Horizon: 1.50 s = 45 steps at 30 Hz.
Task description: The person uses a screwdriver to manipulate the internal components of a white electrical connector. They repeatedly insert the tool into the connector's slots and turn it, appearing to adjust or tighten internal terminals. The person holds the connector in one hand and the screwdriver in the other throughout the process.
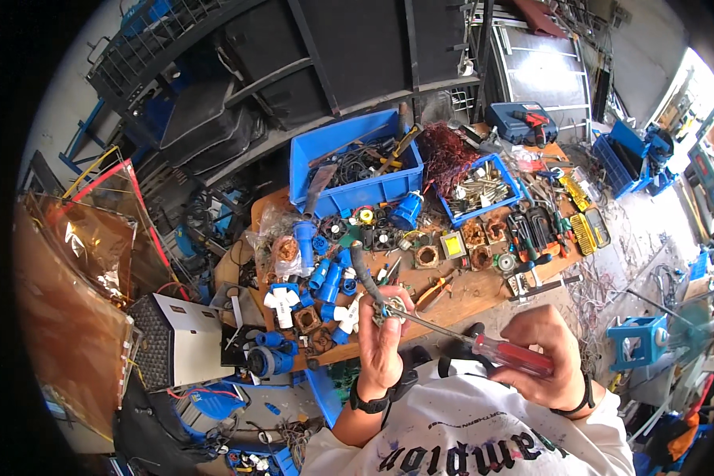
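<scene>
Small grey metal plug part (390,309) on the end of a thick black cable (365,274): I see it pinched in my left hand (381,349), just below the centre of view, over the near edge of the cluttered wooden workbench (468,293). Left fingers closed around it; the cable curves up toward 12 o'clock.

Red transparent-handled screwdriver (484,343): my right hand (543,357) is wrapped tight on the handle, at 4 o'clock from the part. The steel shaft runs toward 10 o'clock and its tip meets the part. Hands are apart, joined only by the tool.

Around the bench: large blue plastic bin of cables and tools (357,163) at 12 o'clock, smaller blue bin of pale metal pieces (484,186) at 1 o'clock. Blue and white plastic connector shells (325,282) lie scattered at 10 o'clock from the part. Copper-wound coils (476,234) sit at 2 o'clock. White perforated metal box (174,337) stands at 9 o'clock, off the bench.
</scene>
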Each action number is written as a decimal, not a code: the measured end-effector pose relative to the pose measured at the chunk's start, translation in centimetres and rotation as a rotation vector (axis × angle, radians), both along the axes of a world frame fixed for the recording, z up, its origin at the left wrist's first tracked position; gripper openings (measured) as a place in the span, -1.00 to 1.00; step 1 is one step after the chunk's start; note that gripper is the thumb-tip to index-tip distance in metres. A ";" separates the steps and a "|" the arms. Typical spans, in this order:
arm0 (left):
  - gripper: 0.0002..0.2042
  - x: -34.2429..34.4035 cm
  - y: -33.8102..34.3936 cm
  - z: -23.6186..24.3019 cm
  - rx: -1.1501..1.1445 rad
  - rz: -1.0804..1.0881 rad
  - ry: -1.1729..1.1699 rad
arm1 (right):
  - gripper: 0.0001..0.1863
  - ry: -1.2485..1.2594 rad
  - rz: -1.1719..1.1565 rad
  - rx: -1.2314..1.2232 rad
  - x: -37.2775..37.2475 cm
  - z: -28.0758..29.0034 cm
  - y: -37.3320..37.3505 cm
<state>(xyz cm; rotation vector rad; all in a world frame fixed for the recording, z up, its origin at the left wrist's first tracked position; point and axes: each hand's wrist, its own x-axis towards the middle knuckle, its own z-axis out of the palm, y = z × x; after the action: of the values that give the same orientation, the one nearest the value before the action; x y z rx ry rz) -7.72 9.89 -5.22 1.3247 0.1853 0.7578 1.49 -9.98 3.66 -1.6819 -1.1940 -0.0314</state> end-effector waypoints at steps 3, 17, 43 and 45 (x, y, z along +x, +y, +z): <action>-0.61 -0.2 0.0 -0.1 0.005 0.000 0.005 | -0.53 0.114 0.003 -0.109 -0.1 -0.6 -1.1; -0.63 -0.9 -0.1 -0.4 0.013 -0.002 0.010 | -0.60 0.066 -0.042 -0.103 -1.2 -0.6 -1.6; -0.64 -1.4 -0.5 -0.2 0.009 0.022 -0.010 | -0.62 0.058 -0.025 -0.080 -1.0 -0.3 -0.9; -0.64 -1.4 -0.5 -0.2 0.021 0.037 -0.008 | -0.57 0.182 -0.010 -0.180 -1.1 -0.2 -1.5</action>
<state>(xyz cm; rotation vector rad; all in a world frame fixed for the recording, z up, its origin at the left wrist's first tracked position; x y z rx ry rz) -9.09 9.35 -5.40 1.3410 0.1963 0.7980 0.41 -11.45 3.43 -1.8050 -1.0768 0.2254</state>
